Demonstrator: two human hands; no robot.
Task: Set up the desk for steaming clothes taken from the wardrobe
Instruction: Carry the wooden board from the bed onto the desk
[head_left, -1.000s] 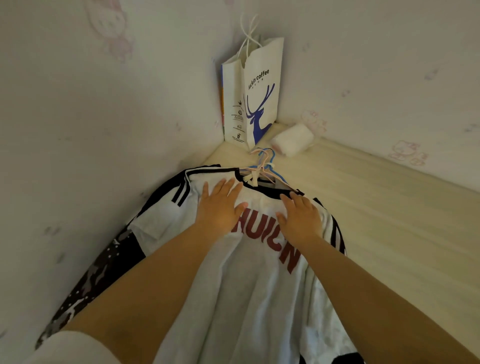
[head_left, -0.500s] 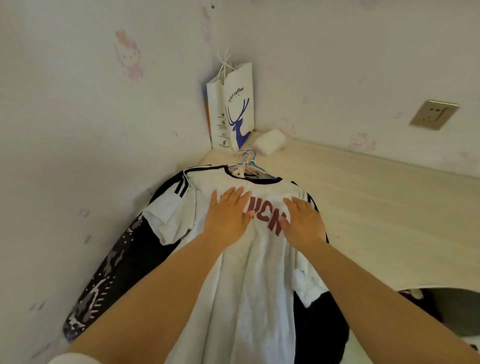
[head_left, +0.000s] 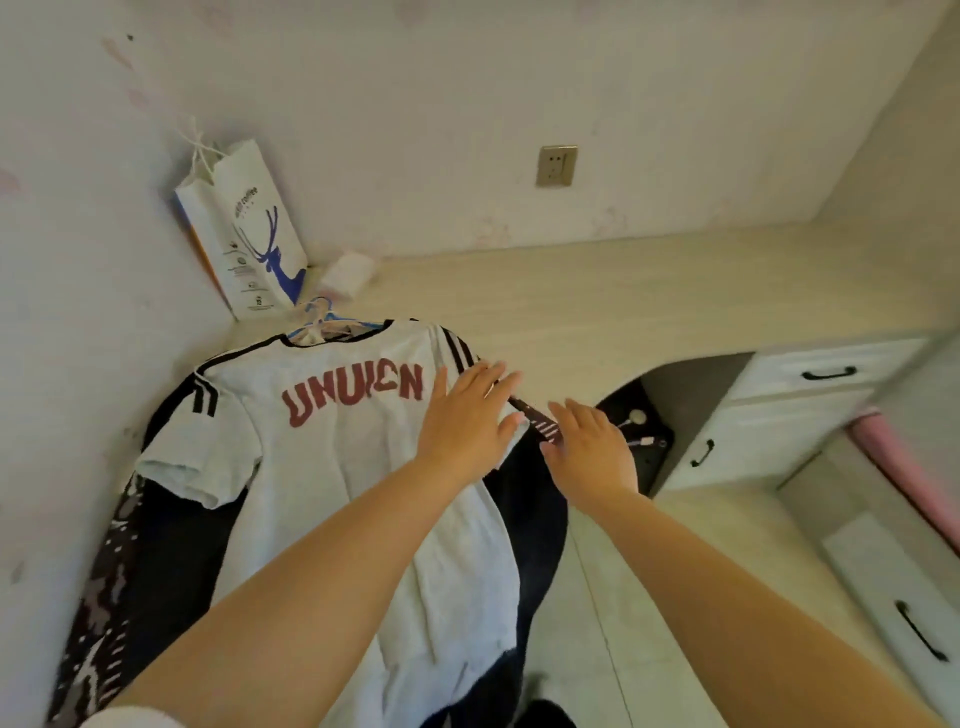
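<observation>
a white t-shirt (head_left: 332, 467) with red letters reading "ununion" or close — blurred — lies on the pale tabletop (head_left: 597, 312) over dark clothes (head_left: 171, 545). at 11 o'clock stands a paper bag (head_left: 249, 234) printed "coffee" with a blue deer. the left hand (head_left: 467, 421) rests flat, grip open, on the shirt's right shoulder; the right hand (head_left: 592, 447), fingers spread and holding nothing, sits just beside it at 3 o'clock.

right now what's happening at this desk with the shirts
A person is laying clothes out flat on the pale wooden desk. A white t-shirt with red lettering, still on its hangers, lies on top of dark garments. The left hand rests open on the shirt's right shoulder; the right hand hovers open beside it. No steamer is in view.
</observation>
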